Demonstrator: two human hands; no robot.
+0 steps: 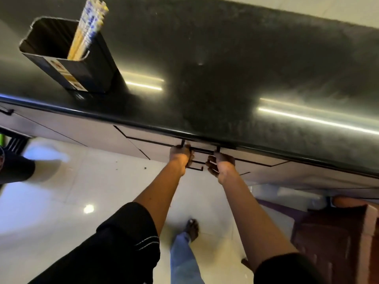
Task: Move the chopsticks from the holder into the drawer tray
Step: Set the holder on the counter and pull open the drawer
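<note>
A black rectangular holder stands on the dark counter at the upper left. Several chopsticks, yellow with white and blue tops, lean in its right corner. Below the counter edge, the drawer front looks closed, with a thin black handle across it. My left hand grips the handle's left end and my right hand grips its right end. No tray is visible.
The dark glossy countertop spans the upper frame. More cabinet fronts run to the left. A second small handle sits lower between my hands. White floor tiles, my foot and a brown mat lie below.
</note>
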